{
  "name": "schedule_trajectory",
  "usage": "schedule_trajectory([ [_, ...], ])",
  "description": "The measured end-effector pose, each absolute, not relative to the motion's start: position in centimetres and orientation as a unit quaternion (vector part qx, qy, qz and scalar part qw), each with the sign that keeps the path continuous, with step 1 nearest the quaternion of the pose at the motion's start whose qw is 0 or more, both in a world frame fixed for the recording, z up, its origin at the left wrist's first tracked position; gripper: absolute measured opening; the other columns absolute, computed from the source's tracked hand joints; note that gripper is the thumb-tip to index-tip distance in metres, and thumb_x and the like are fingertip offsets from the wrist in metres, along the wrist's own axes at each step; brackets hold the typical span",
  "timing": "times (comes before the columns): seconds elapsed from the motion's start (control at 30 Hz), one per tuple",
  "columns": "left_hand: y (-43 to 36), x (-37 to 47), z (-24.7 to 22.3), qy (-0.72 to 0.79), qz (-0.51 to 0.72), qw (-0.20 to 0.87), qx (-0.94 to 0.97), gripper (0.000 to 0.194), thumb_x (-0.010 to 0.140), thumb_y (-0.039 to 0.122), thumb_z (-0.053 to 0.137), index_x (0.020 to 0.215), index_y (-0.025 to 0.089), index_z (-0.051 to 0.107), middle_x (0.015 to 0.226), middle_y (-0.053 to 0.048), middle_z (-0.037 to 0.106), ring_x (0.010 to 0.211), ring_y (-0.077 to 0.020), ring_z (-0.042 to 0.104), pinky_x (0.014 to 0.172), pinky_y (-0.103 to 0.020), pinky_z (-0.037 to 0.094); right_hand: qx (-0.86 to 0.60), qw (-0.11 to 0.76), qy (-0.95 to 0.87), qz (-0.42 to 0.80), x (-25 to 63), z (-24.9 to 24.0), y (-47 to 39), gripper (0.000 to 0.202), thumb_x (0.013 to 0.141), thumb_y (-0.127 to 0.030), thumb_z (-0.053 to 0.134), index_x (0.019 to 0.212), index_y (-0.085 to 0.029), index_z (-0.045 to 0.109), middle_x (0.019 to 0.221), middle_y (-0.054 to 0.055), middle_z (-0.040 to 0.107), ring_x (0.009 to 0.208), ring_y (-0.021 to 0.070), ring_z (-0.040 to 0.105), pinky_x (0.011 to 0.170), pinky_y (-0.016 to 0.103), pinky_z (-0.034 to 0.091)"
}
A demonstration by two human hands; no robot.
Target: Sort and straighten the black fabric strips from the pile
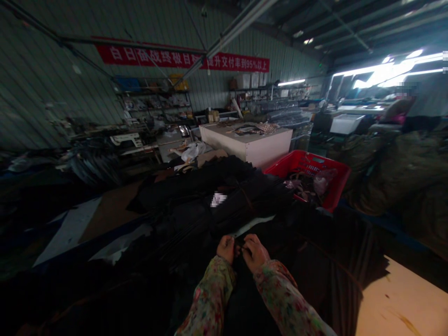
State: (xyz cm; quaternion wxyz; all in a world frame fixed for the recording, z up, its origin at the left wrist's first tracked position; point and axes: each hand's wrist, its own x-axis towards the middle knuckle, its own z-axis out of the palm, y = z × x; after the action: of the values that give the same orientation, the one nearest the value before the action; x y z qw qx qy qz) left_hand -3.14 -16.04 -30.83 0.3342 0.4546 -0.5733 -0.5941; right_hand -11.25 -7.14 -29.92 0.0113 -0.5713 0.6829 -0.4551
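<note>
Many layers of dark fabric (206, 224) are spread and heaped across the work surface, and the two hands are placed over them, low in the middle of the view. The left hand (227, 249) and the right hand (255, 253) are held close together, just apart, with fingers bent inward and tips brought near one another. Grip: narrow at both hands; whether a fabric edge is pinched cannot be told, as the area between the fingertips is too dark. Both forearms are covered by floral sleeves (212, 296). A pale strip (254, 225) is seen lying on the fabric just beyond the hands; farther back, a small white patch (219, 199) is noted, blurred. To the left, a crumpled pale sheet (121, 242) is laid near a brown panel (108, 210). At far right, a tan board (402, 298) is partly overlapped by dark cloth. Behind the heap, a red basket (338, 193) holding scraps is placed beside a white cabinet (241, 147). A red banner (185, 57) is mounted on the rear wall.
</note>
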Motion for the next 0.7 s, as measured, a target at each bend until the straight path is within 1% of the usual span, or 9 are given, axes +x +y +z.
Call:
schedule_trajectory([
  [0.13, -16.26, -3.31, -31.46, -0.593, -0.548, 0.338, 0.484, 0.016, 0.068, 0.031, 0.045, 0.062, 0.017, 0.043, 0.039, 0.006, 0.042, 0.032, -0.0075, 0.039, 0.035, -0.019, 0.031, -0.59, 0.021, 0.663, -0.46, -11.21, -30.0, -6.93, 0.009, 0.064, -0.011, 0.043, 0.064, -0.019, 0.048, 0.087, 0.006, 0.049, 0.078, 0.0143, 0.05, 0.069, 0.025, 0.043],
  [0.23, -16.38, -3.26, -31.67, -0.614, -0.513, 0.348, 0.489, 0.012, 0.069, 0.024, 0.043, 0.059, 0.017, 0.045, 0.043, 0.005, 0.043, 0.041, -0.0088, 0.042, 0.043, -0.021, 0.035, -0.589, 0.037, 0.661, -0.463, -11.09, -30.12, -6.86, 0.008, 0.064, -0.012, 0.043, 0.064, -0.019, 0.048, 0.089, 0.006, 0.05, 0.079, 0.0146, 0.051, 0.07, 0.026, 0.043],
  [0.33, -16.5, -3.22, -31.56, -0.635, -0.487, 0.355, 0.483, 0.012, 0.068, 0.023, 0.043, 0.059, 0.017, 0.047, 0.05, 0.003, 0.045, 0.053, -0.011, 0.047, 0.054, -0.023, 0.038, -0.57, 0.076, 0.677, -0.459, -10.95, -30.31, -6.88, 0.008, 0.068, -0.017, 0.041, 0.068, -0.019, 0.049, 0.085, 0.006, 0.053, 0.077, 0.015, 0.051, 0.07, 0.027, 0.042],
  [0.4, -16.49, -3.29, -31.34, -0.654, -0.482, 0.352, 0.466, 0.012, 0.068, 0.023, 0.044, 0.06, 0.017, 0.049, 0.056, 0.002, 0.049, 0.06, -0.0119, 0.049, 0.06, -0.023, 0.039, -0.538, 0.121, 0.692, -0.465, -10.9, -30.41, -6.95, 0.012, 0.071, -0.022, 0.04, 0.076, -0.019, 0.051, 0.078, 0.004, 0.055, 0.073, 0.0147, 0.052, 0.069, 0.028, 0.042],
  [0.47, -16.41, -3.44, -31.1, -0.67, -0.482, 0.344, 0.448, 0.011, 0.068, 0.023, 0.045, 0.062, 0.017, 0.051, 0.06, 0.001, 0.051, 0.065, -0.0122, 0.05, 0.063, -0.022, 0.039, -0.487, 0.173, 0.7, -0.492, -10.91, -30.5, -7.1, 0.018, 0.073, -0.028, 0.04, 0.086, -0.02, 0.051, 0.071, 0.001, 0.055, 0.067, 0.0138, 0.052, 0.064, 0.027, 0.042],
  [0.57, -16.2, -3.71, -30.9, -0.682, -0.478, 0.327, 0.447, 0.008, 0.068, 0.022, 0.046, 0.065, 0.017, 0.052, 0.061, 0.0, 0.054, 0.063, -0.0127, 0.051, 0.062, -0.023, 0.039, -0.416, 0.224, 0.689, -0.549, -10.91, -30.63, -7.39, 0.023, 0.072, -0.032, 0.041, 0.089, -0.021, 0.052, 0.065, -0.001, 0.054, 0.059, 0.0123, 0.05, 0.055, 0.024, 0.041],
  [0.7, -15.94, -4.03, -30.8, -0.688, -0.455, 0.315, 0.47, 0.006, 0.067, 0.018, 0.048, 0.068, 0.016, 0.053, 0.064, -0.002, 0.056, 0.064, -0.0138, 0.052, 0.062, -0.024, 0.039, -0.398, 0.235, 0.667, -0.584, -10.7, -30.52, -7.48, 0.023, 0.072, -0.033, 0.039, 0.084, -0.02, 0.054, 0.061, -0.002, 0.052, 0.055, 0.0114, 0.048, 0.05, 0.022, 0.039],
])
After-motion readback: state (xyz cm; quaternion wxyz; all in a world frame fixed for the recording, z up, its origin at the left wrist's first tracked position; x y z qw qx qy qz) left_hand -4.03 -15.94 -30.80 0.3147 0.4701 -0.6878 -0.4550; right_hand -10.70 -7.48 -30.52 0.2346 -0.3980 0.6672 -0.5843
